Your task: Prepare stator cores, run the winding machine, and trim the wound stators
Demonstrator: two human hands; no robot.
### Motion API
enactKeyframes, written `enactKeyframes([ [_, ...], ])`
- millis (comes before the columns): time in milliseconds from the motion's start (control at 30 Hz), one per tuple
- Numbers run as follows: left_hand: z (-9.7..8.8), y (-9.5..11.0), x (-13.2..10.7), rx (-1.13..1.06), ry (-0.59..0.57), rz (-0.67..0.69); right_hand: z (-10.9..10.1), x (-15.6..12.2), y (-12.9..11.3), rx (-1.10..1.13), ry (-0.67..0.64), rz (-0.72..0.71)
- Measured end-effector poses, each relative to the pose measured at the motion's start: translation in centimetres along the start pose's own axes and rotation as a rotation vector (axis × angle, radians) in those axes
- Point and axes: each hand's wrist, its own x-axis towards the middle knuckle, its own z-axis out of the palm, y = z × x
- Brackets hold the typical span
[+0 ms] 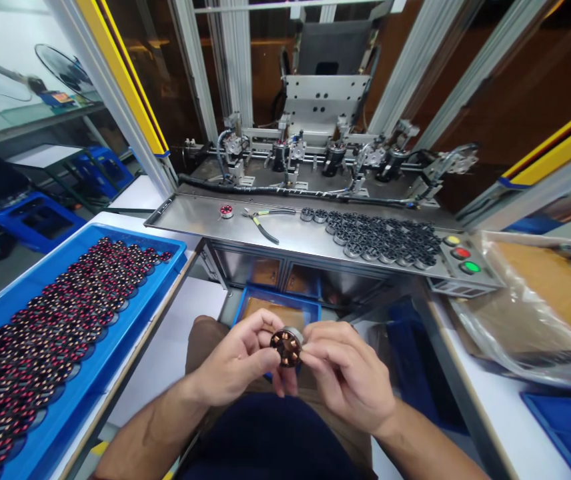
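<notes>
In hands [235, 365] [349, 375], coiled ring [286, 347] face-on.

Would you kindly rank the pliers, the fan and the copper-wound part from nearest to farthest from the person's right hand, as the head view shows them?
1. Copper-wound part: right at the fingertips of the right hand, on its left side.
2. Pliers: ahead and to the left, lying on the metal shelf.
3. Fan: far left, in the background.

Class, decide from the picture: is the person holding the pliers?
No, the pliers lie on the metal ledge, while the left hand and right hand hold a round copper-wound part.
</notes>
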Motion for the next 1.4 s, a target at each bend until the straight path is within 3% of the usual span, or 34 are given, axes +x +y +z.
enactKeyframes([
  [200,0.6,-0.2,-0.2,0.162,0.138,0.234,1.1,-0.7,-0.5,0.123,0.112,0.207],
  [333,0.3,-0.7,-0.4,0.473,0.242,0.492,1.9,-1.1,-0.6,0.314,0.128,0.446],
  [433,0.2,-0.8,-0.5,0.682,0.247,0.633,2.4,-1.5,-0.3,0.537,0.097,0.656],
  [567,0.3,-0.6,-0.4,0.792,0.280,0.677,3.0,-2.4,0.5,0.789,0.066,0.829],
  [733,0.4,-0.6,-0.4,0.802,0.319,0.664,3.2,-3.1,0.8,0.860,0.056,0.889],
  [933,0.5,-0.7,-0.7,0.607,0.239,0.558,2.7,-2.2,0.4,0.736,0.079,0.764],
  [1100,0.3,0.1,-0.6,0.205,0.079,0.418,1.1,-0.7,0.3,0.380,0.047,0.357],
  [1167,0.1,0.3,-0.2,0.035,0.079,0.314,0.2,-0.2,0.4,0.236,-0.023,0.173],
  [1233,0.0,0.3,0.3,-0.072,0.083,0.119,-0.4,0.0,0.4,0.125,-0.077,0.042],
  [1333,0.0,-0.1,0.7,-0.199,-0.044,-0.183,-0.9,0.1,0.5,0.017,-0.105,-0.083],
  [1400,0.1,-0.4,0.8,-0.241,-0.047,-0.209,-1.0,0.0,0.7,0.015,-0.110,-0.142],
])
